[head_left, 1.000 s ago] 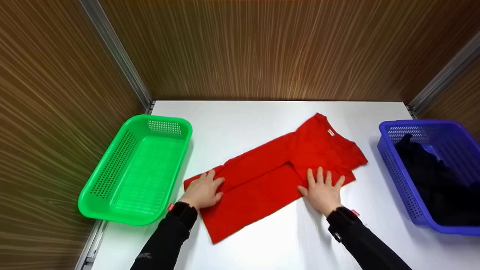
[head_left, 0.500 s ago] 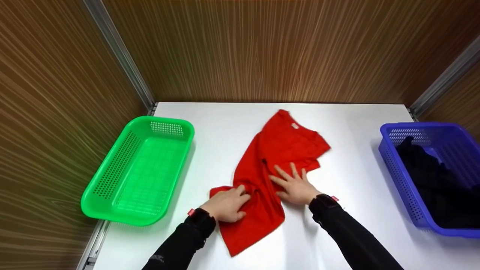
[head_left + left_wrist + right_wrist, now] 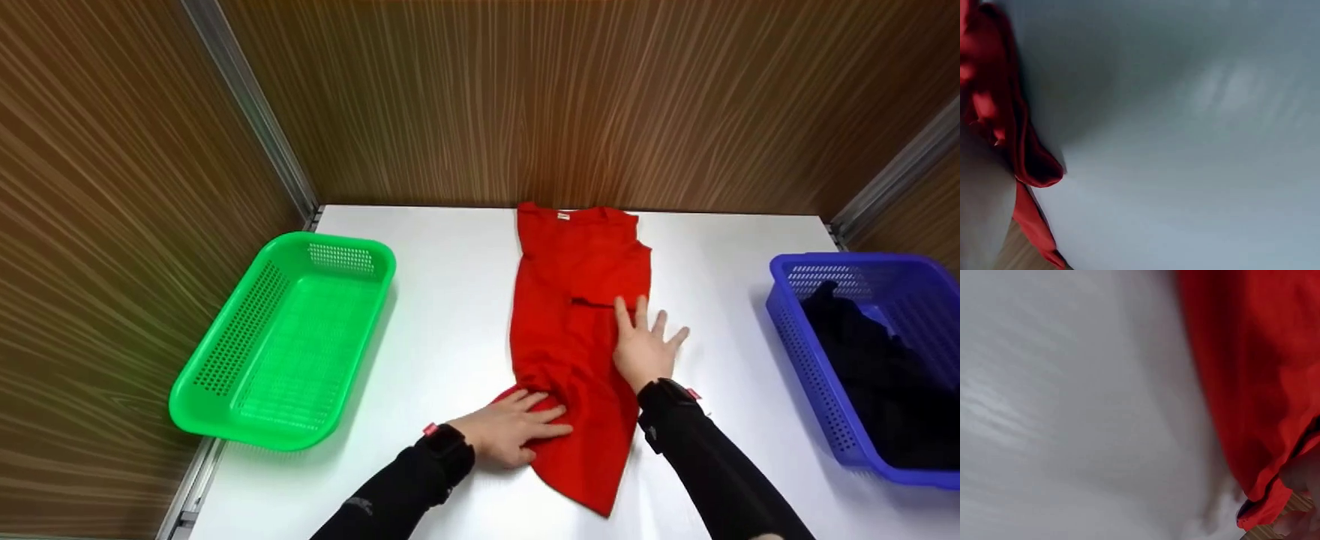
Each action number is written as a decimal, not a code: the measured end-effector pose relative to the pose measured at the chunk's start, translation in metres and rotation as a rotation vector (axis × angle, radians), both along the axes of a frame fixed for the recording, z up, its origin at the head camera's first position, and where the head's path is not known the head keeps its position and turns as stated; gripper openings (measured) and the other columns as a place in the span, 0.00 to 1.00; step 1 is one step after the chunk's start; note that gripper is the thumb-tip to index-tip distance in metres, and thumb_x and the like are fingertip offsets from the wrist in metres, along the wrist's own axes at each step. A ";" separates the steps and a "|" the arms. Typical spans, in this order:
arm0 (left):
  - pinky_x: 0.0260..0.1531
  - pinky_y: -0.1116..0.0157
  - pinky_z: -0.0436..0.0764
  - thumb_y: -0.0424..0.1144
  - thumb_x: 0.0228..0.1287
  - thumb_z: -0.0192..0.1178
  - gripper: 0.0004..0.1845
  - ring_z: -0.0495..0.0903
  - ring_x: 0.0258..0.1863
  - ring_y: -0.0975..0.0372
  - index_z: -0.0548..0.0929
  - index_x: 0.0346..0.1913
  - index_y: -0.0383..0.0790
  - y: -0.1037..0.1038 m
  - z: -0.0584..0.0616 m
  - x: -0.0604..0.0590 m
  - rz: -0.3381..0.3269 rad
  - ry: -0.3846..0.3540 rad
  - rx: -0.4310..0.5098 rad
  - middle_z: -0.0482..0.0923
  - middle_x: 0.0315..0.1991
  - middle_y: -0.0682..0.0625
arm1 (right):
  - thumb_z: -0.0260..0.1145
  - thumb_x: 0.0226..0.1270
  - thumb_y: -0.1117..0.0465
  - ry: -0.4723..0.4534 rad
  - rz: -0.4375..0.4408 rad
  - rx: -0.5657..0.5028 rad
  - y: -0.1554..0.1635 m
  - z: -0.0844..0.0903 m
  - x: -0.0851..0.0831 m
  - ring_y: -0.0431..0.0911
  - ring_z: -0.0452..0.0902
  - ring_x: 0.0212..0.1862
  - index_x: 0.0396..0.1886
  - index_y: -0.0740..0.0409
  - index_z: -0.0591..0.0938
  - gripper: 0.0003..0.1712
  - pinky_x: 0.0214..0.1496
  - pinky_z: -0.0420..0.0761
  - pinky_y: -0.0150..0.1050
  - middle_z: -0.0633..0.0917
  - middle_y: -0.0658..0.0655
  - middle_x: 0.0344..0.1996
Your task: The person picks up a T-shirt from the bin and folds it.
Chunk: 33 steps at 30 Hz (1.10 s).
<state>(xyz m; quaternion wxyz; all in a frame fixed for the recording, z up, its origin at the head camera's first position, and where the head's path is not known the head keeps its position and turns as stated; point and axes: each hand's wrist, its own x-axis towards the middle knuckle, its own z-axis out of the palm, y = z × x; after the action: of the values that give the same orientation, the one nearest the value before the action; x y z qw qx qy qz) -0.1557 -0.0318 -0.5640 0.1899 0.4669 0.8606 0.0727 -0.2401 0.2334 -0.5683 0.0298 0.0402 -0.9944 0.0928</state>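
A red T-shirt (image 3: 559,322), its sides folded inward, lies lengthwise on the white table with its collar and white label at the far end. Wrinkles bunch across its lower part. My left hand (image 3: 517,429) rests with spread fingers on the bunched lower left side. On the right edge, my right hand (image 3: 646,349) lies with fingers spread, just below a dark gap at the folded sleeve. In the left wrist view a rolled fold of the shirt (image 3: 1033,163) shows at the left. The right wrist view shows the shirt's side edge (image 3: 1241,394).
A green plastic basket (image 3: 277,431) stands on the left. At the right is a blue basket (image 3: 817,375) with black cloth (image 3: 870,360) inside. Wood-grain panels (image 3: 555,105) wall in the white table (image 3: 442,300) at the back and sides.
The shirt has turned from a slant to nearly straight, its collar swinging left toward the back panel. My left hand has moved right; the right hand went left, then back right. Wrinkles formed low down.
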 end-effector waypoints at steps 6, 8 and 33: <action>0.78 0.47 0.49 0.62 0.79 0.42 0.33 0.48 0.81 0.51 0.49 0.82 0.66 0.027 -0.010 0.008 0.133 0.201 -0.106 0.47 0.83 0.60 | 0.64 0.71 0.64 0.067 0.279 -0.132 -0.020 0.002 0.026 0.72 0.65 0.71 0.72 0.62 0.73 0.30 0.66 0.62 0.76 0.73 0.70 0.70; 0.77 0.46 0.52 0.63 0.78 0.43 0.36 0.50 0.81 0.49 0.51 0.83 0.59 0.031 -0.011 0.008 0.170 0.224 -0.068 0.49 0.83 0.57 | 0.65 0.71 0.63 0.093 0.366 -0.158 -0.023 0.001 0.042 0.70 0.65 0.72 0.70 0.62 0.75 0.29 0.68 0.63 0.72 0.73 0.69 0.70; 0.40 0.68 0.78 0.37 0.69 0.63 0.06 0.77 0.44 0.61 0.80 0.46 0.48 -0.003 -0.010 0.002 -0.017 0.568 0.128 0.77 0.43 0.55 | 0.58 0.62 0.74 0.346 0.552 0.032 0.026 -0.032 0.099 0.61 0.77 0.52 0.64 0.60 0.76 0.28 0.61 0.75 0.59 0.78 0.63 0.49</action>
<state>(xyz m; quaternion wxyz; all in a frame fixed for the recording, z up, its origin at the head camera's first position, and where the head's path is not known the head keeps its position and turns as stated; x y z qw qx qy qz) -0.1536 -0.0348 -0.5742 -0.0881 0.4868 0.8690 -0.0083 -0.1408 0.2598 -0.6007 0.1713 0.3237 -0.9276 0.0734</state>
